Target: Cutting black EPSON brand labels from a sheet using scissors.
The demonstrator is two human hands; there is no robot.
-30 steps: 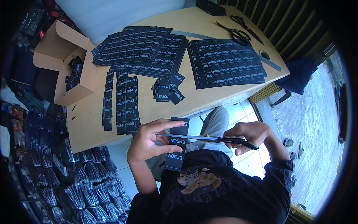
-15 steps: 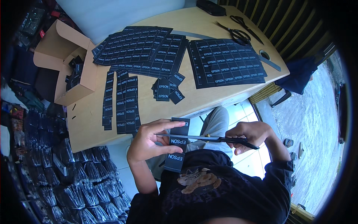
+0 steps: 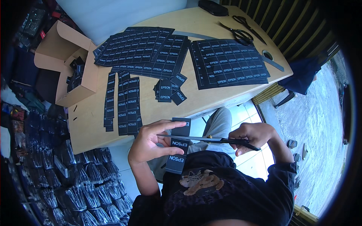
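Just below the frame's middle we see the black label strip [image 3: 180, 144], long axis nearly vertical, lower end leaning left. The left hand [image 3: 148, 143] pinches it; the right hand [image 3: 251, 135] grips scissors [image 3: 210, 139], blades pointing left across it, handles partly hidden.

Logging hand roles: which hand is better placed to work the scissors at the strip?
Right, likely: the right hand grips the scissors, whose blade lies across the strip. The left hand is busy holding the strip on either side of the blade.
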